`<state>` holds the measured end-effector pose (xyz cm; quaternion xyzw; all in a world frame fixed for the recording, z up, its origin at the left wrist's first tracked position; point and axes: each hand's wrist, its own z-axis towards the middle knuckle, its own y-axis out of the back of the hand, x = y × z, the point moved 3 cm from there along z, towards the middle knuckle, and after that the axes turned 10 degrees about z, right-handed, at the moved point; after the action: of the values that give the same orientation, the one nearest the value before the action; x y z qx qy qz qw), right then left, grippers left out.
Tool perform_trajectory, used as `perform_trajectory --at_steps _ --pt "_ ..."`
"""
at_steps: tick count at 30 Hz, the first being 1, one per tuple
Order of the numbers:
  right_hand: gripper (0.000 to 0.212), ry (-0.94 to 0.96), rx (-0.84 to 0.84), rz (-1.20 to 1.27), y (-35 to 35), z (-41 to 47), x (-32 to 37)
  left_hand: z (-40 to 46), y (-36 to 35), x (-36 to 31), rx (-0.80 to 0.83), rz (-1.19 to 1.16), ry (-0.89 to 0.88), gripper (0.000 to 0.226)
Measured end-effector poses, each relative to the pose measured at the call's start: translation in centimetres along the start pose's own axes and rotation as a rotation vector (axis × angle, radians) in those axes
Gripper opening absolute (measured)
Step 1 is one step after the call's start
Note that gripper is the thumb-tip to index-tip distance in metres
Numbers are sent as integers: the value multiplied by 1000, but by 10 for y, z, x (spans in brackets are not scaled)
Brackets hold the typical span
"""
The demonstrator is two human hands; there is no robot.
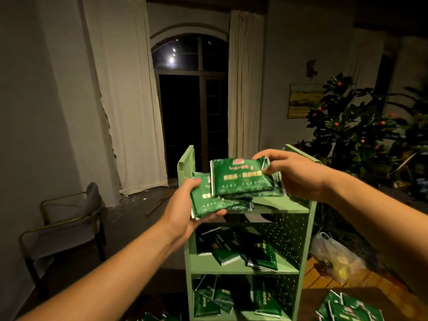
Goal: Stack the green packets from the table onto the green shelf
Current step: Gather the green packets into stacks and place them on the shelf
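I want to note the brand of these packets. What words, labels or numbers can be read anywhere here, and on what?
None can be read for certain.
Upper packet held by the right hand: red logo and yellow lettering, too blurred to read.
Lower packet in the left hand: print partly covered, blurred.
Packets on the lower shelves and table: print too small and dark.

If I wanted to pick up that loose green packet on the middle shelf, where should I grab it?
Probably by its near, pale edge, coming from the open front. The packet lies flat and angled on the middle board of the green shelf, with side walls left and right, so pinching that front edge looks easiest.
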<state>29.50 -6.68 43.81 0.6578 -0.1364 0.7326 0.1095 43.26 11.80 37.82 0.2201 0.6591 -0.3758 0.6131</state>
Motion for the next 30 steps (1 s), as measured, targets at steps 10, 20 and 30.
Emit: perform_trajectory --at_steps 10,20,30 --pt "51 123 -212 -148 -5 12 -32 34 -29 -2 -71 242 -126 37" --pt "51 31 -285 -390 8 30 -61 70 -22 11 -178 724 -138 47" --pt "58 112 -393 -227 11 45 -58 64 -26 10 -187 743 -150 41"
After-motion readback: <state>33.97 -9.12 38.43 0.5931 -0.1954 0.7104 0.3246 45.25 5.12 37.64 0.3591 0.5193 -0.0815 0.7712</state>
